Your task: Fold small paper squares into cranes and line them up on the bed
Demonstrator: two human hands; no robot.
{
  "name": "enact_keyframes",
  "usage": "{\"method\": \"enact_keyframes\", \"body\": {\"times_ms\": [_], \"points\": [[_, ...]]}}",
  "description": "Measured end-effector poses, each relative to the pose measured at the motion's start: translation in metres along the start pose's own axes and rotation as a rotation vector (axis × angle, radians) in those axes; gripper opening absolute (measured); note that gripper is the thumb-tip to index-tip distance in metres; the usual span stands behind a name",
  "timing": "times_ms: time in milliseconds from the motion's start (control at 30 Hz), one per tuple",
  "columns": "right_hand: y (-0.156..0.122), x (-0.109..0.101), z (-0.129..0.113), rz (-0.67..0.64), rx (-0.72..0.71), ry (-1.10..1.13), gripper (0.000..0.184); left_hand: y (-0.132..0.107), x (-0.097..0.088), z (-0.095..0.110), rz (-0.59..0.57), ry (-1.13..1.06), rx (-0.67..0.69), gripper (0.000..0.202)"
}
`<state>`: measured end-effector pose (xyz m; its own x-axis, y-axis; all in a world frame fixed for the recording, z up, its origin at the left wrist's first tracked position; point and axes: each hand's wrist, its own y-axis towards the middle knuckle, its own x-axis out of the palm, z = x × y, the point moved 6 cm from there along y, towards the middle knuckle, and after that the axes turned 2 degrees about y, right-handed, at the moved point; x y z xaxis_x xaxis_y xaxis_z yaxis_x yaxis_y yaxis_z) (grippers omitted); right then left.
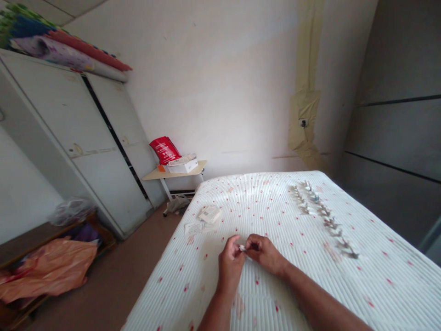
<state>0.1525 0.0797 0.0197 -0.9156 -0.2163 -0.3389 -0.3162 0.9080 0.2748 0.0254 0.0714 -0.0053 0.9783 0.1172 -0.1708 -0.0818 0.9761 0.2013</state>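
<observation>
Over the middle of the bed, my left hand and my right hand meet at the fingertips. Pinched between them is a small whitish piece of folded paper, mostly covered by my fingers. To the left lie several cut sheets of printed paper, partly overlapping. On the right stand small folded paper figures, which look like paper cranes, in a long slanting row. A shorter row of similar figures sits beside it, farther back.
A bed with a striped, red-dotted cover spans the front. Behind its left corner, a small table carries a white box and a red bag. Metal cabinets stand left; an orange plastic bag lies low on that side.
</observation>
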Motion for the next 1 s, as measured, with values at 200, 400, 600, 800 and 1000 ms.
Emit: {"method": "enact_keyframes", "body": {"times_ms": [200, 400, 600, 800, 1000], "points": [[0.0, -0.003, -0.002, 0.015, 0.015, -0.002, 0.007, -0.001, 0.0, 0.004, -0.017, -0.027, -0.022, 0.042], [0.002, -0.001, 0.008, -0.029, 0.073, 0.065, 0.008, 0.0, 0.0, -0.001, -0.01, -0.058, -0.022, 0.046], [0.002, -0.001, 0.01, -0.038, 0.057, 0.077, 0.008, 0.0, 0.0, -0.005, 0.004, -0.034, 0.005, 0.049], [0.001, -0.001, 0.007, -0.048, 0.041, 0.063, 0.009, 0.001, 0.001, -0.008, 0.001, -0.04, 0.008, 0.047], [0.003, -0.003, 0.011, -0.057, 0.076, 0.052, 0.009, 0.002, -0.001, -0.011, 0.034, -0.02, -0.018, 0.039]]}}
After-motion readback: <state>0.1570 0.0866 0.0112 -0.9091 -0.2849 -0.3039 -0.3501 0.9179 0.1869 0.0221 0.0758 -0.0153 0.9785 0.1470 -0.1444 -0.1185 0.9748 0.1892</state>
